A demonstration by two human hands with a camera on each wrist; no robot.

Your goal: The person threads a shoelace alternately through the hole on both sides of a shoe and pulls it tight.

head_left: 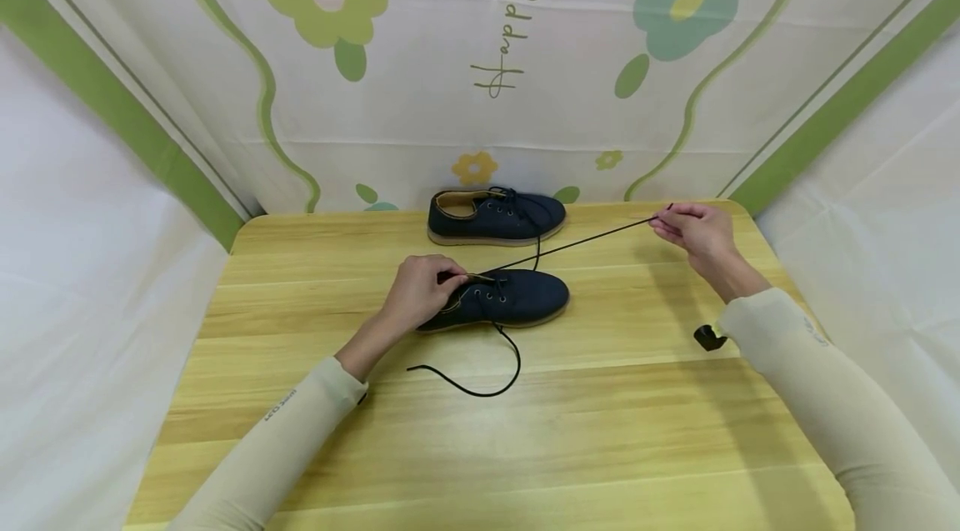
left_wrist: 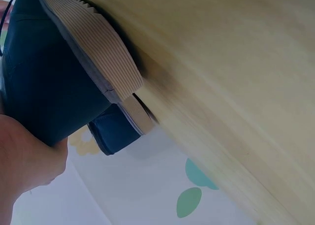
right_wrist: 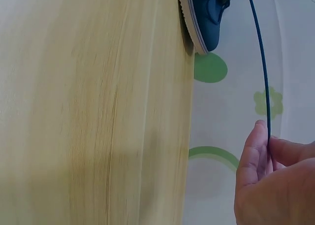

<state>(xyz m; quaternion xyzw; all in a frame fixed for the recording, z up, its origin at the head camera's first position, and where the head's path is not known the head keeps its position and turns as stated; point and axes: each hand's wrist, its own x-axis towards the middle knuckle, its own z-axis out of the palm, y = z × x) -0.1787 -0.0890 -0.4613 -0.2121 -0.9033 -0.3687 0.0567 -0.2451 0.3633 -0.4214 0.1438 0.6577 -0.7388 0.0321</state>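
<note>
A dark navy lace-up shoe (head_left: 536, 298) lies on the table, toe to the right. My left hand (head_left: 420, 289) grips it at the opening, thumb and fingers near the tongue; the left wrist view shows this hand (left_wrist: 29, 156) against the shoe's heel end (left_wrist: 54, 72). Up at the right, my right hand (head_left: 701, 235) pinches the end of a black shoelace (head_left: 600, 234), which runs straight and taut from the shoe's eyelets. The same pinch on the lace (right_wrist: 263, 67) appears in the right wrist view. The shoe's other lace end (head_left: 483, 395) curves loosely on the near side.
A second navy shoe (head_left: 487, 222), its lace tied over the front, stands behind at the table's back edge. The wooden table (head_left: 600, 448) meets a white cloth (head_left: 420, 97) printed with flowers. A small black object (head_left: 708, 338) is at the right cuff.
</note>
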